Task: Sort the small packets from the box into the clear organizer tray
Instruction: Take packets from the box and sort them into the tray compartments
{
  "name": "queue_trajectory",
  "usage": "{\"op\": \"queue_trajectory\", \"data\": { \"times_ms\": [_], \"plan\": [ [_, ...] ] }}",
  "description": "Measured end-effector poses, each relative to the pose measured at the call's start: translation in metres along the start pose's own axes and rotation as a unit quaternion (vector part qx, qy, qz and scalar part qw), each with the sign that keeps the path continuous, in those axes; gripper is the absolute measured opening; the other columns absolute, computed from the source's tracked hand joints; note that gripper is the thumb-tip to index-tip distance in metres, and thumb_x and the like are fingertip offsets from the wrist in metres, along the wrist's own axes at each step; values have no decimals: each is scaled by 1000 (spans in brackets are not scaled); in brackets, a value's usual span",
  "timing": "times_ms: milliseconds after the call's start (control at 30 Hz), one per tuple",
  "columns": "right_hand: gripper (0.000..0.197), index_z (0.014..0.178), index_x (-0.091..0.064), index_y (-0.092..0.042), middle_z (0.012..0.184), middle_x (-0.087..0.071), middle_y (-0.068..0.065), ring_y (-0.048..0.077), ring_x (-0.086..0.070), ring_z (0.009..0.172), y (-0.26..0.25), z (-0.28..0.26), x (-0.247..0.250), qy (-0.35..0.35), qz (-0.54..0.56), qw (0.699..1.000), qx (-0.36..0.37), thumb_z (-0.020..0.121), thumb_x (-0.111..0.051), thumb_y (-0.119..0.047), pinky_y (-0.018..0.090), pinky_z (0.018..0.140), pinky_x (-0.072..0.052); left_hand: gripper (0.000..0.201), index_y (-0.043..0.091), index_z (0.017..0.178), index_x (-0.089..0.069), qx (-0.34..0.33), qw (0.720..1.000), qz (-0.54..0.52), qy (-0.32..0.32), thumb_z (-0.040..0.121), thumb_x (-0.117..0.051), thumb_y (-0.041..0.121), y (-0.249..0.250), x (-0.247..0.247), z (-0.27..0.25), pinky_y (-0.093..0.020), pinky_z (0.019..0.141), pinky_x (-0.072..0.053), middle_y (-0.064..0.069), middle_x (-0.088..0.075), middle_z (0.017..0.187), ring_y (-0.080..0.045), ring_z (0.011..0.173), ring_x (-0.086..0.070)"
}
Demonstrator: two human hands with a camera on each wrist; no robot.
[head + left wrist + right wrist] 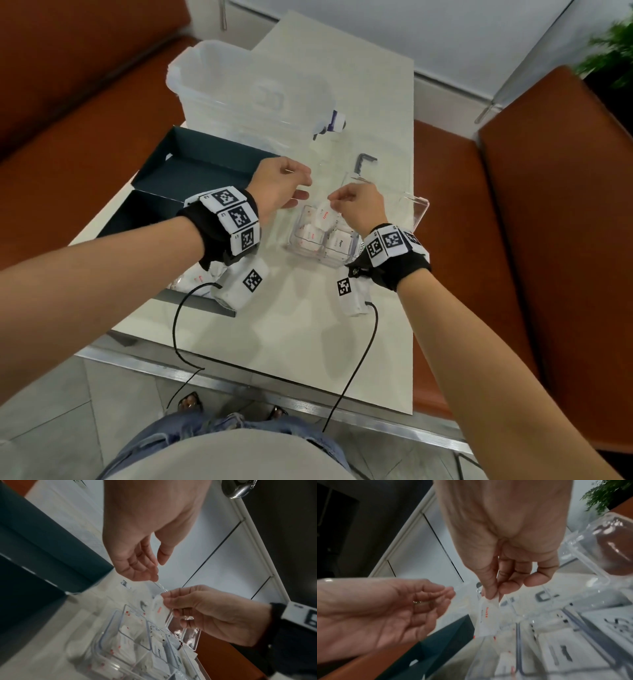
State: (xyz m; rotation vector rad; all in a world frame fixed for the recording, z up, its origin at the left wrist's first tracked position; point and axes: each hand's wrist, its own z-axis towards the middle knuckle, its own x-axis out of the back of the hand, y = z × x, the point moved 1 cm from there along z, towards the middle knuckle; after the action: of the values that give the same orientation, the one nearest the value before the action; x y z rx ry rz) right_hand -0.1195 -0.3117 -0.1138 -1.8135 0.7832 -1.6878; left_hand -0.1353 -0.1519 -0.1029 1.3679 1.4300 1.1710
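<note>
My right hand pinches the top corner of a small white packet with red lettering and holds it hanging over the clear organizer tray. The same packet dangles from thumb and forefinger in the right wrist view, and the packet shows in the left wrist view too. Several white packets lie in the tray's compartments. My left hand hovers just left of the packet, fingers loosely bent, holding nothing. The dark box sits at the left, with a few packets showing under my left wrist.
A large translucent plastic bin stands behind the box, and a small white and dark blue bottle lies beside it. A dark L-shaped piece rests beyond the tray. Orange seats flank the white table.
</note>
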Motion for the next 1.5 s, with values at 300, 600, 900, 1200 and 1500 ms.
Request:
{"op": "queue_trajectory", "data": {
  "times_ms": [300,600,900,1200,1500],
  "plan": [
    [18,96,-73,-10,107,-69,11,29,-62,104,5,1,-39,-45,-152,987,-7,89,-59,-2,44,98,-46,16,12,108,-64,7,1000,-6,15,100,-52,17,-9,30,-4,-21,62,-51,-2,-69,94,-12,73,-66],
    [14,91,-69,-25,99,-69,-1,26,-58,101,1,-3,-52,-82,-359,928,48,82,-66,-15,42,92,-26,18,13,108,-65,-1,1000,-7,18,101,-48,14,-10,47,-5,-16,56,-52,-3,-71,96,-10,70,-66],
    [21,91,-72,-22,94,-71,-3,22,-60,91,-14,-4,-50,-98,-380,920,16,83,-57,-9,46,100,-22,17,16,109,-64,0,1000,2,-9,101,-49,16,-7,67,-9,-21,66,-54,1,-71,95,-11,77,-67],
    [15,96,-73,-10,83,-66,-3,-2,-56,64,-98,-18,-55,-93,-140,968,189,90,-59,-12,0,66,-39,17,19,113,-62,-49,989,138,-22,96,-57,18,-1,154,-22,-20,67,-54,1,-70,103,-11,84,-68],
    [32,121,-62,-8,99,-69,5,21,-64,92,-138,-38,-166,-335,-320,855,235,90,-62,-15,26,85,-48,54,16,129,-47,9,899,438,13,85,-71,39,-46,243,-28,-34,77,-45,-11,-52,122,-22,98,-52]
  ]
}}
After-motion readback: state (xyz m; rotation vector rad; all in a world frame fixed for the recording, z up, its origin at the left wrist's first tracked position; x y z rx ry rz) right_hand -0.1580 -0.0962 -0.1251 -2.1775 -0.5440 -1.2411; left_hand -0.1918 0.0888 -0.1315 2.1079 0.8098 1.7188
